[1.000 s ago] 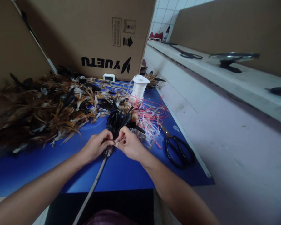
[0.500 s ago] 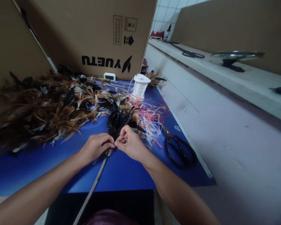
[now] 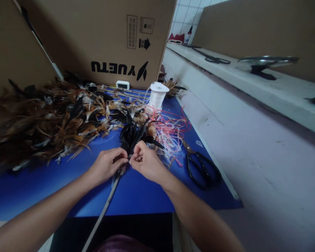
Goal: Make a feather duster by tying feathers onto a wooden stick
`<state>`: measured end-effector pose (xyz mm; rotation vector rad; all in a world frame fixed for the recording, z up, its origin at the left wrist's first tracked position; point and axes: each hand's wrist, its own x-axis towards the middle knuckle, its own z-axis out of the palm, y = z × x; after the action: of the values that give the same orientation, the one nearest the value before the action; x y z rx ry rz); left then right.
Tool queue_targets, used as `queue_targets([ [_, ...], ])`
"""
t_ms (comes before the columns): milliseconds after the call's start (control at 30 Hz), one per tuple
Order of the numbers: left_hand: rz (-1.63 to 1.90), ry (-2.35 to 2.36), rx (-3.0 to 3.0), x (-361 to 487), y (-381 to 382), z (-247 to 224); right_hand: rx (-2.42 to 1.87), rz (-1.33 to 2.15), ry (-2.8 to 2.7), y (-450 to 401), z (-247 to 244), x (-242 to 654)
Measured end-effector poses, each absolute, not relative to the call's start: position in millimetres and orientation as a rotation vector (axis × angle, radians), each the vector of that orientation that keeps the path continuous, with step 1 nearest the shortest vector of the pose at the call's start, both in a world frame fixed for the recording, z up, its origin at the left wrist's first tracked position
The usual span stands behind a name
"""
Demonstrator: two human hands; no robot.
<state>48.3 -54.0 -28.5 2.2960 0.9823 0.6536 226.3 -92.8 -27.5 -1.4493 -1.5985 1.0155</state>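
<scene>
Down in the view from my head, both my hands meet over the blue mat (image 3: 147, 197), fingertips almost touching. Between and just beyond them is the black feather bundle (image 3: 131, 134), its plumes fanned away from me; its base sits at the upper end of a thin stick (image 3: 103, 211), which slants toward me past the mat's near edge. My left hand (image 3: 109, 162) is nearly closed, thumb and forefinger pinched on a thin clear strip (image 3: 113, 181), part of which shows below the hand beside the stick. My right hand (image 3: 147, 159) has its fingers curled and its thumb and forefinger drawn close together at the same spot; I cannot tell whether they are fully closed or grip anything, since it is too small to see.

To the left spreads a big heap of brown and black feathers (image 3: 55, 119). Beyond my right hand lies a tangle of pink and white strands (image 3: 170, 134), with a white spool (image 3: 158, 96) standing behind it. Black-handled scissors (image 3: 203, 169) rest to the right, their blades pointing away from me. A small white device (image 3: 123, 84) sits before a large cardboard box (image 3: 107, 35) printed with upside-down lettering.
</scene>
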Motion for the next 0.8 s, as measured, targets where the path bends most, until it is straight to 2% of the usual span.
queue_targets([
  [200, 0.687, 0.885, 2.387, 48, -54, -28, -1.385, 1.093, -1.496, -93, -30, 224],
  [533, 0.662, 0.877, 2.56, 46, -56, -34, -1.348, 0.959, -1.553, -98, -21, 219],
  [800, 0.598, 0.952, 2.248, 46, -54, -25, -1.265, 0.906, -1.682, -94, -22, 224],
])
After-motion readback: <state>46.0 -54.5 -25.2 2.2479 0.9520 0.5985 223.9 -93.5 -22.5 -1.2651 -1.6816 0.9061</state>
